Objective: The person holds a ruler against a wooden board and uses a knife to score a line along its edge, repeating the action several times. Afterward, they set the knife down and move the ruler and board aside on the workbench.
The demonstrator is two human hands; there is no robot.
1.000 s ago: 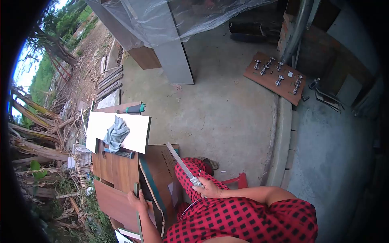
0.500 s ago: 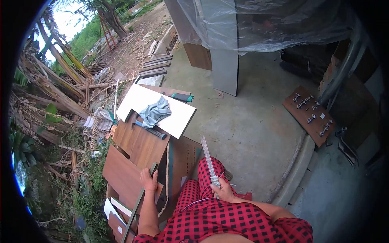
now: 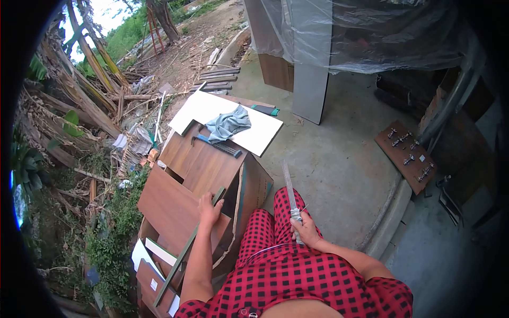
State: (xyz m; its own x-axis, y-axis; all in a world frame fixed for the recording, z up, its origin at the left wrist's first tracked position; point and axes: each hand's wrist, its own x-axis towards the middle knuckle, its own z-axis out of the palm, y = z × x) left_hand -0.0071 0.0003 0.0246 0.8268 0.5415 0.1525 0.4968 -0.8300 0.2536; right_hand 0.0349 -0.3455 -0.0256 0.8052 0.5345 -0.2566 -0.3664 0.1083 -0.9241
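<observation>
My left hand (image 3: 210,209) is closed around a long, narrow green-edged strip (image 3: 183,252), which slants across brown wood panels (image 3: 172,204) on a cardboard box (image 3: 254,185). In my right hand (image 3: 306,229) is a long, narrow metal blade (image 3: 289,185) with a pale, wrapped-looking handle; it points away from me above my right thigh. Beyond my left hand, a hammer (image 3: 220,147) with a black grip lies on a brown board. A blue-grey cloth (image 3: 229,124) is crumpled on a white board (image 3: 262,129), partly touching the hammer's side.
A green-and-black tool handle (image 3: 265,109) shows behind the white board. On the right, a brown board (image 3: 407,159) carries several metal fittings. Plastic sheeting (image 3: 392,37) hangs over panels at the back. Dry plants (image 3: 79,100) and several dark strips (image 3: 217,79) lie leftward.
The view has shifted, so the box, boards and both hands appear further right. Both hands keep their holds; the strip and the blade look little changed in position relative to me.
</observation>
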